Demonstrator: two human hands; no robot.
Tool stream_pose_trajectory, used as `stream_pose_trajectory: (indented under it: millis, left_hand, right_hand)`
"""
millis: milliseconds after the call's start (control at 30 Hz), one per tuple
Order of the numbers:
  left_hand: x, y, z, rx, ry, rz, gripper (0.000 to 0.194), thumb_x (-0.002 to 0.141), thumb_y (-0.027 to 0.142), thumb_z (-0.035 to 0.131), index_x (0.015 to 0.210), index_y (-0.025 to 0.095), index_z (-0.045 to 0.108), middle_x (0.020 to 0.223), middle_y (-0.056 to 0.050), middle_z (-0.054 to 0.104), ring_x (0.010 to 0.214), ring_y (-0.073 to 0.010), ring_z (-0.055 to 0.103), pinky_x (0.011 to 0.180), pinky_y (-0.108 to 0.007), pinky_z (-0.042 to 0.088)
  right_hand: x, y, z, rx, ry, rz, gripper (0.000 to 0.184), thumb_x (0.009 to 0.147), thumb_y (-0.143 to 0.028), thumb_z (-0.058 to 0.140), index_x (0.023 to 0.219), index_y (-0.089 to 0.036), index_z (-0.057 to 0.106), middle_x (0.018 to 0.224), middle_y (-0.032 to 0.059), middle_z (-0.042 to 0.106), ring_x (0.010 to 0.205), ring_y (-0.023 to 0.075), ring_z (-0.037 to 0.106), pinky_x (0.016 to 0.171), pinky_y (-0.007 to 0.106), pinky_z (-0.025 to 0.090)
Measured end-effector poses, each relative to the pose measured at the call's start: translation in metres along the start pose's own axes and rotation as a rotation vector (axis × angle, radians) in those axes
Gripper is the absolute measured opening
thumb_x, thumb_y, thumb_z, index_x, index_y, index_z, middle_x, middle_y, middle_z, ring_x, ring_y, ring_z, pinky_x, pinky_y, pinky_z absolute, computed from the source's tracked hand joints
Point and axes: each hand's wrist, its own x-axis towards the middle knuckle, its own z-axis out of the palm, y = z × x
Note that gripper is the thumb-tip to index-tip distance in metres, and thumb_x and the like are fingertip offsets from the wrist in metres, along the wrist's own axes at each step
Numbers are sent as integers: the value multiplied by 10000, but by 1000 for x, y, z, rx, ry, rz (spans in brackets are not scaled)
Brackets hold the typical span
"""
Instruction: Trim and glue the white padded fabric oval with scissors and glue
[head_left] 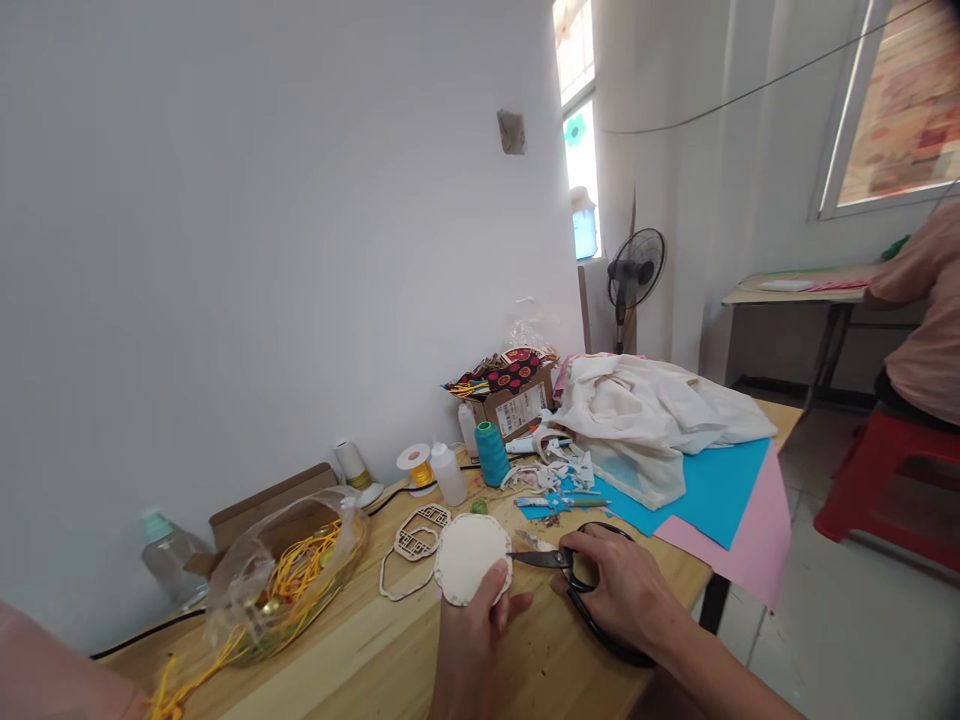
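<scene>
My left hand [474, 632] pinches a round cream fabric-covered disc [471, 555] by its lower edge, thumb on its face, just above the wooden table [390, 650]. My right hand [619, 590] grips black scissors [577, 580] through the handle loops. The blades point left and their tips meet the disc's right edge. Beside the disc on the left lie thin wooden cut-out frames [416, 545].
A plastic bag of yellow cord [281, 585] sits at the left. Thread spools, a teal spool [492, 453], a white bottle [448, 473], a cardboard box [517, 405], cream cloth [645, 410] and blue and pink sheets [720, 495] crowd the far table. Another person sits on a red stool [892, 470] at right.
</scene>
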Motion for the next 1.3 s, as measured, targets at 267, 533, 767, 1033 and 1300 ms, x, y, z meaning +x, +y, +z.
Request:
stream_pose_trajectory:
  millis: [267, 533, 767, 1033, 1300]
  left_hand:
    - [-4, 4, 6, -15, 13, -21, 189, 615, 252, 666, 638, 187, 490, 425, 108, 388, 421, -56, 356, 618, -306, 509]
    - [-6, 5, 7, -7, 1, -26, 155, 609, 239, 660, 674, 182, 531, 400, 120, 353, 382, -41, 292, 610, -300, 508]
    - [-3, 5, 1, -18, 12, -26, 189, 632, 264, 650, 615, 184, 480, 382, 116, 351, 397, -43, 282, 626, -318, 501]
    - [-2, 5, 3, 16, -13, -16, 171, 624, 264, 656, 605, 181, 508, 352, 114, 337, 376, -46, 244, 586, -293, 490]
    - [-3, 4, 2, 33, -14, -23, 279, 611, 297, 665, 486, 181, 445, 363, 97, 332, 397, -56, 301, 590, -275, 489]
  right_hand:
    - [3, -3, -1, -46, 10, 57, 184, 694, -329, 536, 854, -281, 614, 833, 10, 615, 794, 190, 568, 626, 261, 363]
    - [2, -2, -2, -39, 58, 106, 238, 703, -368, 544, 912, -274, 608, 864, 15, 625, 825, 199, 568, 638, 270, 376]
    - [-1, -2, 1, 9, -9, 15, 224, 674, -364, 574, 874, -273, 616, 822, 7, 609, 773, 178, 564, 634, 256, 371]
    - [1, -5, 0, -33, 4, 62, 190, 709, -336, 535, 866, -268, 617, 832, 18, 605, 798, 183, 561, 649, 258, 370]
    - [0, -3, 1, -36, 20, 44, 170, 713, -318, 520, 854, -275, 605, 818, 13, 604, 780, 180, 563, 620, 254, 360]
